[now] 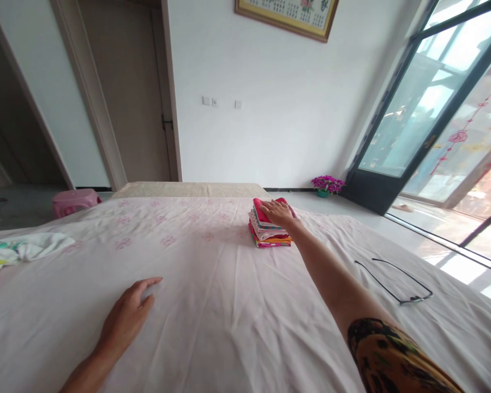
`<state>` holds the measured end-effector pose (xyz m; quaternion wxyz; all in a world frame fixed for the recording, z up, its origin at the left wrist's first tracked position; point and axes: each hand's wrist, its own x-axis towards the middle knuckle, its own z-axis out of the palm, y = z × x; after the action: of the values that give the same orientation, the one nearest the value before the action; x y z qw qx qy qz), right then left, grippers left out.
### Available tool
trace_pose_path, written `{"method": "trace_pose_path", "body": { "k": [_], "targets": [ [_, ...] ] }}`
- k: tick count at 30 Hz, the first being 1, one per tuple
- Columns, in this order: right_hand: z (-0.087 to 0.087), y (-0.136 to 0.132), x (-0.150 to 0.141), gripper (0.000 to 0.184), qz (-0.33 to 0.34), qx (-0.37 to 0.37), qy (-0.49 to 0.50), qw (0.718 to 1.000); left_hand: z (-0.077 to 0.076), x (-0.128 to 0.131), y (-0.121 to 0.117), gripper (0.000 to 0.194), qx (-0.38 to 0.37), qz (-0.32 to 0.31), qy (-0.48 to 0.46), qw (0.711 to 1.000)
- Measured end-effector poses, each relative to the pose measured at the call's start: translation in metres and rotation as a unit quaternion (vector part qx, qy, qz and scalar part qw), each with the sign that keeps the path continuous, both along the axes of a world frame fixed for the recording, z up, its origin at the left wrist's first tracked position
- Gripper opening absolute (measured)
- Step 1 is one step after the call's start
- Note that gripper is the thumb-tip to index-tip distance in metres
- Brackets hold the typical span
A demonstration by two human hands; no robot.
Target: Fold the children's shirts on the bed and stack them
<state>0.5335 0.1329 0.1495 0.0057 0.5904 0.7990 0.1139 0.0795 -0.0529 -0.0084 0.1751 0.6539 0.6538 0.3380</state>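
Note:
A stack of folded cloths [269,236] in several colours stands on the pale sheet [196,305], right of the middle. Its top piece is red. My right hand [279,212] lies flat on top of the stack, fingers stretched out, covering part of the red cloth. My left hand [131,305] is over the sheet at the lower left, thumb and index finger apart, with nothing in it. Its other fingers are curled partly out of sight.
A crumpled white cloth [36,246] with coloured prints lies at the left edge. Black-framed glasses [417,298] rest on the sheet at the right. Beyond are a pink stool [76,201], purple flowers [328,184] in a pot, and a glass door [405,109].

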Motion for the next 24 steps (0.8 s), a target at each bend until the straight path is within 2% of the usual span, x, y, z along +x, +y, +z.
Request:
{"method": "trace_pose_path", "body": {
  "k": [3, 5, 7, 9, 10, 12, 15, 17, 19, 22, 24],
  "targets": [
    [0.011, -0.004, -0.004, 0.046, -0.045, 0.027, 0.032, 0.998, 0.006, 0.004, -0.001, 0.043, 0.000, 0.007, -0.002, 1.000],
    [0.016, -0.015, -0.017, 0.048, -0.059, 0.102, 0.076, 0.990, 0.010, 0.006, -0.002, 0.042, 0.007, 0.014, -0.002, 1.000],
    [0.015, -0.034, -0.039, 0.049, -0.025, 0.200, 0.134, 0.970, 0.014, 0.007, -0.003, 0.042, 0.017, 0.018, -0.003, 1.000],
    [0.004, -0.062, -0.066, 0.047, 0.055, 0.231, 0.186, 0.953, 0.016, 0.009, -0.004, 0.043, 0.023, 0.021, -0.009, 0.999],
    [-0.006, -0.078, -0.081, 0.047, 0.095, 0.208, 0.201, 0.953, 0.017, 0.010, -0.005, 0.043, 0.023, 0.024, -0.015, 0.999],
    [-0.033, -0.108, -0.108, 0.045, 0.147, 0.105, 0.200, 0.963, 0.018, 0.010, -0.005, 0.045, 0.026, 0.035, -0.033, 0.999],
    [-0.081, -0.142, -0.137, 0.050, 0.106, -0.028, 0.174, 0.979, 0.022, 0.004, 0.000, 0.048, 0.061, 0.074, -0.035, 0.995],
    [-0.108, -0.154, -0.147, 0.053, 0.091, -0.066, 0.149, 0.982, 0.025, -0.011, 0.006, 0.050, 0.090, 0.130, 0.001, 0.987],
    [-0.124, -0.159, -0.149, 0.054, 0.085, -0.056, 0.143, 0.985, 0.029, -0.038, 0.012, 0.051, 0.100, 0.212, 0.056, 0.971],
    [-0.131, -0.160, -0.148, 0.053, 0.081, -0.035, 0.150, 0.985, 0.037, -0.098, 0.017, 0.052, 0.106, 0.330, 0.138, 0.928],
    [-0.130, -0.161, -0.148, 0.051, 0.081, -0.029, 0.157, 0.984, 0.045, -0.146, 0.016, 0.050, 0.120, 0.362, 0.189, 0.905]
  ]
}}
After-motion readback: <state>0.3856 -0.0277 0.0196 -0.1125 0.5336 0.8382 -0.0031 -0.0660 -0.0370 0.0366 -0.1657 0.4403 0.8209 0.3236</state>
